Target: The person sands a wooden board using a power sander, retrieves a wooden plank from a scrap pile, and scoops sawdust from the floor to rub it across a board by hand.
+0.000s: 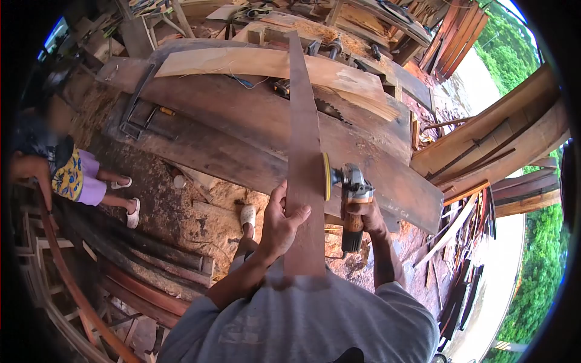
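Running lengthwise up mid-frame, the plank (pixel 304 130) is being pinched by the left hand (pixel 283 222) – at the plank's right edge, the sander (pixel 356 189) is being clasped by the right hand (pixel 370 218).

Left of my left hand (pixel 283 228), open air runs above the floor (pixel 145 189) toward another person (pixel 75 172); on its right the board (pixel 304 127) bars the way across. Left of my right hand (pixel 367 219), the sander (pixel 356 189) fills the gap to the board. Rightward there is room before the leaning planks (pixel 491 136). Far ahead-left, a clamp (pixel 129 115) obstructs the bench (pixel 396 190).
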`<action>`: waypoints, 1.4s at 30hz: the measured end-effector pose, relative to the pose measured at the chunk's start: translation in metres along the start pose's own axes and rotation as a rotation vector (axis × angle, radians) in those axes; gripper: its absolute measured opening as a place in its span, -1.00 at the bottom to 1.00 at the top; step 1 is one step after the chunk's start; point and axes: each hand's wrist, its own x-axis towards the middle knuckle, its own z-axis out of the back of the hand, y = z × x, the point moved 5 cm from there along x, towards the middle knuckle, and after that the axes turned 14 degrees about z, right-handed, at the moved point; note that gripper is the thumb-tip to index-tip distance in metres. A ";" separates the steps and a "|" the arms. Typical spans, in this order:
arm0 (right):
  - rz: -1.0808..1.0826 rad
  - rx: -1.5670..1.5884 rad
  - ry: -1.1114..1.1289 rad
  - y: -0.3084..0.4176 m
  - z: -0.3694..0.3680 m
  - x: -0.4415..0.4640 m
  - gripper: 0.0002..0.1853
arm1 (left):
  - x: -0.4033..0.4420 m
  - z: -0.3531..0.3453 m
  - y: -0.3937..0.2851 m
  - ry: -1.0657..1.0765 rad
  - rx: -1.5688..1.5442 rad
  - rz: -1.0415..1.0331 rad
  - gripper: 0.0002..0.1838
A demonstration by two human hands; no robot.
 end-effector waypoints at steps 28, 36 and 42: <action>-0.047 -0.197 -0.052 -0.001 0.042 -0.109 -0.60 | 0.026 -0.043 0.019 -0.024 -0.052 -0.022 -0.23; 0.044 -0.128 -0.046 -0.012 0.044 -0.027 -0.69 | -0.015 -0.030 0.023 0.012 -0.044 0.098 -0.21; 0.035 -0.051 0.010 0.001 0.024 0.021 -0.70 | -0.024 -0.017 0.030 -0.008 -0.057 0.034 -0.17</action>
